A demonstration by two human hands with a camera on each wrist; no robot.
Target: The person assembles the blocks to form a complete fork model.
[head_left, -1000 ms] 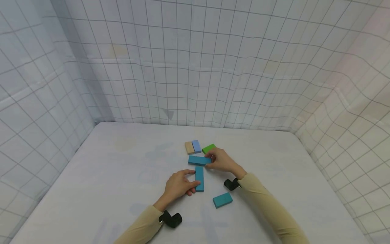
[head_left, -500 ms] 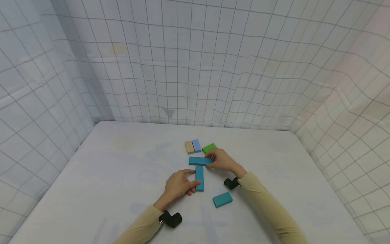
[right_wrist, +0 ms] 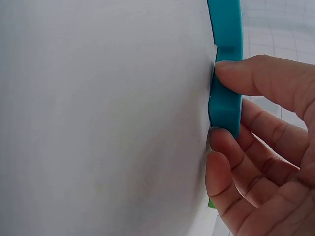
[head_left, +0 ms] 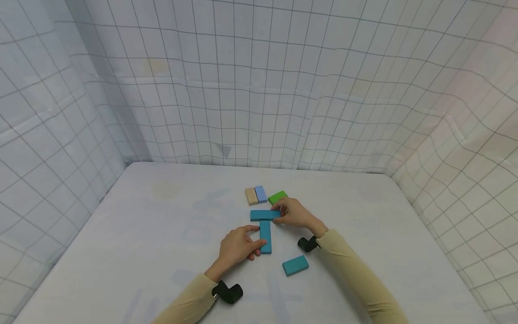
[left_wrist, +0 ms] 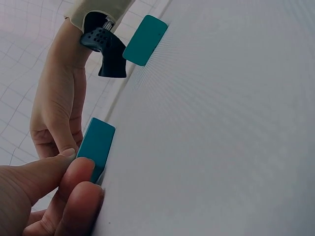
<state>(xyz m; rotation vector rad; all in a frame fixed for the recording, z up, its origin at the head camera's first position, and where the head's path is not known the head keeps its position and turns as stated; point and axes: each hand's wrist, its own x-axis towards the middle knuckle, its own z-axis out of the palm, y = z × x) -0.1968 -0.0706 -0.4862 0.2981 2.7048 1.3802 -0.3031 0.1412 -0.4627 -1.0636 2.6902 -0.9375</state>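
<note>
Two long blue blocks lie on the white table, arranged like a T. The far block point(head_left: 261, 215) runs crosswise, its near side against the far end of the near block point(head_left: 265, 230), which points toward me. My left hand point(head_left: 236, 246) holds the near block from its left side, thumb on top near the bottom end and index finger by the upper end. My right hand point(head_left: 294, 213) pinches the right end of the far block between thumb and fingers. In the right wrist view the thumb point(right_wrist: 246, 73) presses the side of the teal-looking block.
A shorter teal block point(head_left: 295, 265) lies apart at the near right. Behind the T are a tan block point(head_left: 252, 196) and a light blue block point(head_left: 261, 194) side by side, and a green block point(head_left: 277, 197) close to my right fingers. Grid-patterned curtains surround the table.
The far blue block has turned slightly straighter and come a little nearer, closing the gap to the near block's end. My left hand has barely moved.
</note>
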